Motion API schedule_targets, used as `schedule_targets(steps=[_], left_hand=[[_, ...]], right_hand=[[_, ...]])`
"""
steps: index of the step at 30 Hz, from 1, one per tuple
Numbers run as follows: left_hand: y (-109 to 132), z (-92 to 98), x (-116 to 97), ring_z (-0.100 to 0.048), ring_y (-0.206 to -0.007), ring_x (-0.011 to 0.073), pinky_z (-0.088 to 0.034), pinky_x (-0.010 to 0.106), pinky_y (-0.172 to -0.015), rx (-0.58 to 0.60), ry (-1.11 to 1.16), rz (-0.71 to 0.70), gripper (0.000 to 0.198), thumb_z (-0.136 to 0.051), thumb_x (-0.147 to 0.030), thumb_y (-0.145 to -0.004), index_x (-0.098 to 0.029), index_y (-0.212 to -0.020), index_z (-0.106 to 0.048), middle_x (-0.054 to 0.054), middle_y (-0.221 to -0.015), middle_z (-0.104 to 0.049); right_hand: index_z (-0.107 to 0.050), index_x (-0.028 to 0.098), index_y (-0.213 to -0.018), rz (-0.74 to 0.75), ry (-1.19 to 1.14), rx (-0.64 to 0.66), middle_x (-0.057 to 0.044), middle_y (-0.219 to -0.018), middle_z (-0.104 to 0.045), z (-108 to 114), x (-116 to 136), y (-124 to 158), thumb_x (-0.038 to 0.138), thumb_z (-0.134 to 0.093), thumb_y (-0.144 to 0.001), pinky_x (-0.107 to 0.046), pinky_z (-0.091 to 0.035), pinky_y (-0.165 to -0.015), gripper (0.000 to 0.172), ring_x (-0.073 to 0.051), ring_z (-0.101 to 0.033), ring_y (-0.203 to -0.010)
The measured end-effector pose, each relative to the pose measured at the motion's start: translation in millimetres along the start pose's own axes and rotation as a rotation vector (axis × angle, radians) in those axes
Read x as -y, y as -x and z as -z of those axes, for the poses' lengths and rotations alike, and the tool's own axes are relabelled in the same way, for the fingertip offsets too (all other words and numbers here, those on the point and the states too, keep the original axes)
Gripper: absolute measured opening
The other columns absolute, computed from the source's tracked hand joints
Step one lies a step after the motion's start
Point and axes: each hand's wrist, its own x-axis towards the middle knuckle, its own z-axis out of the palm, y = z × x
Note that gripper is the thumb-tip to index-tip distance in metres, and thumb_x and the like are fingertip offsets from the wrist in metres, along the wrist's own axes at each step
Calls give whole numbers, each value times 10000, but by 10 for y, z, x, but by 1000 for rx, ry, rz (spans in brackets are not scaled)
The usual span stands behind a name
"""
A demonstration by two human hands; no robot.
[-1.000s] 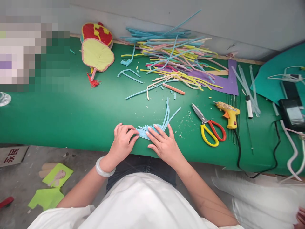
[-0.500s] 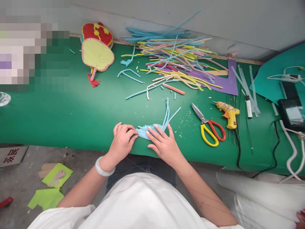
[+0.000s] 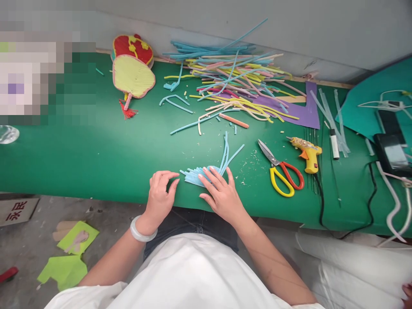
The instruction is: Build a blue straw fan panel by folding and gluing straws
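A fan-shaped piece made of light blue pipe cleaners lies on the green tabletop near the front edge, several long stems sticking up from its right end. My right hand rests flat over its right part, fingers spread. Just left of the piece is my left hand, apart from it, thumb and fingertips parted with nothing between them. To the right lie scissors with one red and one yellow handle, blades pointing away. Beyond them is a yellow glue gun.
A heap of coloured pipe cleaners fills the back, partly over purple sheet. A yellow fan lies back left by a red piece. Clear glue sticks, a black cable and a charger-like black box are right.
My left hand has let go of the blue piece's left end and moved slightly left, its fingers parting. My right hand stays on the piece.
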Motion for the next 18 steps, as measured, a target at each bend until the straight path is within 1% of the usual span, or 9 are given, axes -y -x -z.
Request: schedule_targets(steps=[2,3,6,8,10,13,18], left_hand=[[17,-2,-16,-605,-969,213,-495,398,-874,20,34,3,122,-551,-205,-958,-204,-1048,-633,63,-983,-630],[24,-2,-26,-608,-957,206,-501,390,-866,26,54,0,117,-548,-197,-958,-206,-1041,-631,58,-973,-633],[39,5,-60,-620,-910,181,-517,350,-828,19,101,-13,93,-554,-185,-956,-208,-1004,-630,43,-940,-640],[46,12,-81,-628,-870,166,-522,325,-793,14,116,-27,75,-569,-188,-951,-212,-977,-636,30,-911,-647],[55,17,-96,-632,-832,153,-523,306,-762,16,123,-45,66,-584,-194,-945,-216,-956,-645,18,-883,-658],[69,16,-109,-631,-795,143,-520,293,-736,19,144,-76,57,-605,-196,-936,-218,-939,-657,10,-850,-671],[82,5,-143,-613,-759,143,-512,295,-706,11,159,-145,43,-633,-184,-919,-214,-932,-661,7,-811,-670]], right_hand=[[-412,240,-1494,-17,2,-88,-83,-1516,-485,8,11,36,375,-472,-1014,-589,-134,-1226,502,-248,-334,-1471],[-406,253,-1497,-28,1,-144,-83,-1492,-516,15,17,59,354,-490,-1008,-581,-150,-1226,506,-248,-350,-1464],[-395,286,-1500,-70,-12,-315,-79,-1388,-612,44,27,148,285,-539,-983,-560,-207,-1217,536,-246,-455,-1396],[-399,301,-1498,-115,-16,-385,-72,-1344,-636,55,19,220,249,-547,-971,-550,-238,-1209,549,-247,-508,-1347],[-408,316,-1494,-162,-12,-413,-62,-1331,-636,53,-2,296,230,-535,-968,-543,-248,-1206,547,-249,-537,-1312],[-427,326,-1480,-215,-5,-421,-58,-1308,-639,28,-43,404,220,-520,-966,-544,-263,-1198,533,-249,-565,-1273],[-494,307,-1421,-248,-4,-417,-76,-1255,-655,-18,-77,512,197,-530,-959,-558,-290,-1176,476,-253,-582,-1243]])
